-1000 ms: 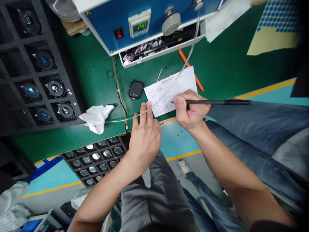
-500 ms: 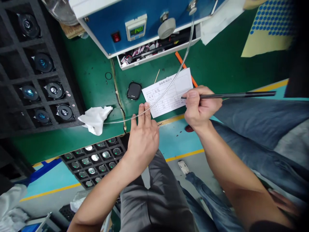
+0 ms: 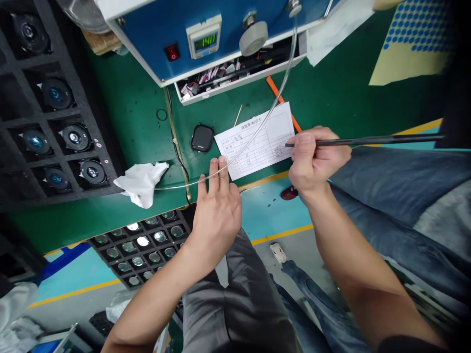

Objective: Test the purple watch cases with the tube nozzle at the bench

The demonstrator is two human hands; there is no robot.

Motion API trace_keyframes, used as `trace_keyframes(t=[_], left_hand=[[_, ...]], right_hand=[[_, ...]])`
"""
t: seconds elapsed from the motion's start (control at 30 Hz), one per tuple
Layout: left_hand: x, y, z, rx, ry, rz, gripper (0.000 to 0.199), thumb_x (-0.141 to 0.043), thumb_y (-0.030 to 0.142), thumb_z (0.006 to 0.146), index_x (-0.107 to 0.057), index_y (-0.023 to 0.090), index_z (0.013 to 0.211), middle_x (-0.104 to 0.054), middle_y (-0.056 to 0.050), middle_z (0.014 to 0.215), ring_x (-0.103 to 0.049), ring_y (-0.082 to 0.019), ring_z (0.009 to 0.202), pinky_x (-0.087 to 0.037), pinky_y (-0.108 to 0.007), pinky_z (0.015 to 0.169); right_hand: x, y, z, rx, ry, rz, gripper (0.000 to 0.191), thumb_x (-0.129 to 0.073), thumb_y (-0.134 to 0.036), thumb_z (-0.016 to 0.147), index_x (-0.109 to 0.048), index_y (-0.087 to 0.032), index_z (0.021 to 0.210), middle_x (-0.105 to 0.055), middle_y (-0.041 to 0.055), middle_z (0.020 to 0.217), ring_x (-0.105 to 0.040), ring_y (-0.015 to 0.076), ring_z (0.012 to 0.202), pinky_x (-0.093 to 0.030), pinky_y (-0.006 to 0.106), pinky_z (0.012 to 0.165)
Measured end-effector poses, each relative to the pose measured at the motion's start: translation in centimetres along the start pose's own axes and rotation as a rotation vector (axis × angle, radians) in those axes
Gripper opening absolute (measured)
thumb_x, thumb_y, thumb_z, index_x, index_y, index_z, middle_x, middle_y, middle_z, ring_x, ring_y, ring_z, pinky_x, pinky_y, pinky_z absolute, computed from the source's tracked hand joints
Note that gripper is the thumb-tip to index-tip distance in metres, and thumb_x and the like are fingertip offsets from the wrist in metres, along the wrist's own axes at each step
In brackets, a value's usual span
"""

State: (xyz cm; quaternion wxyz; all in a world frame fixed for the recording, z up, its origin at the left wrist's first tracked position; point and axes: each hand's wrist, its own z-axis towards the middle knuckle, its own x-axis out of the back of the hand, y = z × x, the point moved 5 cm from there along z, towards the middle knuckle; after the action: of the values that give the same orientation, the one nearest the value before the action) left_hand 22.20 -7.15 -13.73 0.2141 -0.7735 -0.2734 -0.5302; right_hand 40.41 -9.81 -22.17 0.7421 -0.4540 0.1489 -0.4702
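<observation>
A printed paper form lies at the green table's front edge, with a clear thin tube crossing over it. My left hand rests flat at the form's lower left corner, fingers stretched out. In my right hand is a long black pen, its tip at the right part of the form. A black square watch lies just left of the form. An orange stick shows partly behind the paper.
A blue machine with an open drawer stands at the back. Foam trays of round watches lie left and below the table. A white cloth is near the left tray. Another person's jeans show at right.
My right hand has moved a little to the right with the pen, whose tip is farther right on the form. My left hand stays in place. The view has shifted slightly.
</observation>
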Motion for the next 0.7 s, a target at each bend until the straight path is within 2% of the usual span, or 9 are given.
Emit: trace_keyframes(t=[0.17, 0.3, 0.7], left_hand=[[0.05, 0.1, 0.01, -0.01, -0.007, 0.034, 0.03, -0.048, 0.021, 0.103, -0.071, 0.001, 0.104, -0.033, -0.033, 0.163, -0.03, -0.049, 0.155, -0.044, -0.065, 0.115], [0.17, 0.11, 0.03, -0.007, -0.011, 0.038, 0.028, -0.049, 0.021, 0.103, -0.071, 0.002, 0.103, -0.034, -0.033, 0.163, -0.031, -0.048, 0.155, -0.044, -0.065, 0.115], [0.03, -0.12, -0.01, 0.001, 0.005, -0.004, 0.026, -0.05, 0.021, 0.102, -0.07, 0.005, 0.104, -0.033, -0.031, 0.165, -0.029, -0.047, 0.156, -0.043, -0.065, 0.115]], right_hand=[[-0.31, -0.35, 0.22, 0.037, -0.04, 0.011, 0.032, -0.052, -0.039, 0.103, -0.064, -0.025, 0.078, -0.063, 0.0005, 0.063, -0.063, 0.0185, 0.061, -0.047, 0.036, 0.058], [-0.34, -0.05, 0.06, 0.012, -0.056, -0.029, 0.035, -0.049, -0.043, 0.105, -0.063, -0.027, 0.077, -0.063, 0.0013, 0.066, -0.063, 0.0196, 0.061, -0.048, 0.038, 0.059], [0.09, 0.55, -0.34, -0.015, 0.039, -0.011, 0.034, -0.048, -0.044, 0.106, -0.063, -0.028, 0.08, -0.06, 0.0002, 0.064, -0.062, 0.0203, 0.06, -0.048, 0.039, 0.06]])
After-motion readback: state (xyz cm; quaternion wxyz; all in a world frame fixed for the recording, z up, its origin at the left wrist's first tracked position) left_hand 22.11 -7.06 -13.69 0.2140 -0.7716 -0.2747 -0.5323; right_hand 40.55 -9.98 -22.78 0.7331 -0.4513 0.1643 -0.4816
